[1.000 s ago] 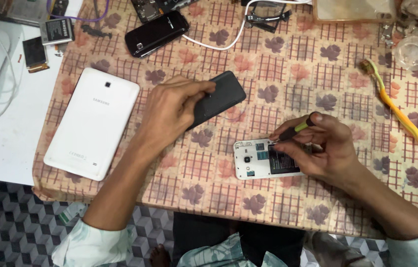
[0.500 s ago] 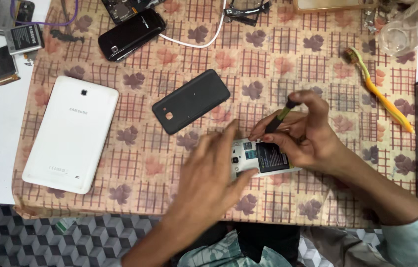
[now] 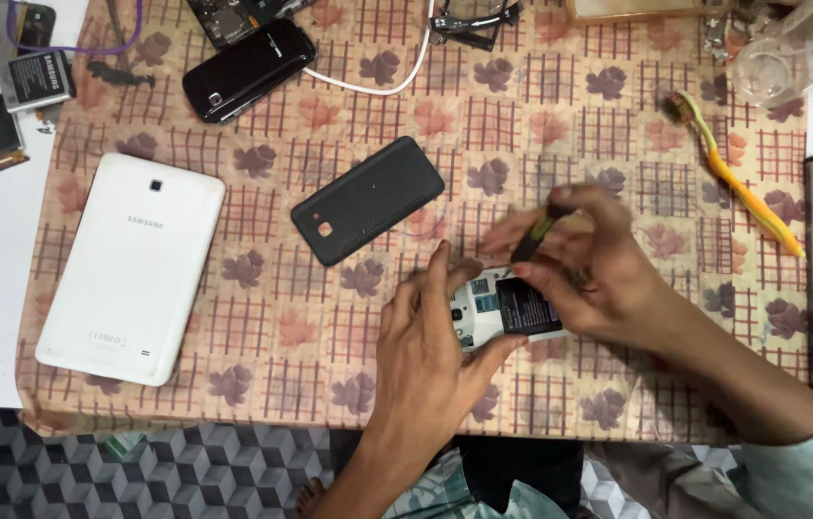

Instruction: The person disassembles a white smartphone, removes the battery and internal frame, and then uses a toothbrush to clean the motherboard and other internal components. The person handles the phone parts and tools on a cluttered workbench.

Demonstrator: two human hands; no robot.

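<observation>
— Checked, leaf-printed cloth [image 3: 541, 125] covers the table; where's the opened white phone [image 3: 502, 309]?

— Near the front edge, back cover off. The left hand [image 3: 430, 351] grips its left end, fingers curled around it.

— And the right hand [image 3: 589, 269]?

— Closed on a green-handled screwdriver [image 3: 539, 231], resting over the phone. The black back cover [image 3: 368, 199] lies just beyond.
</observation>
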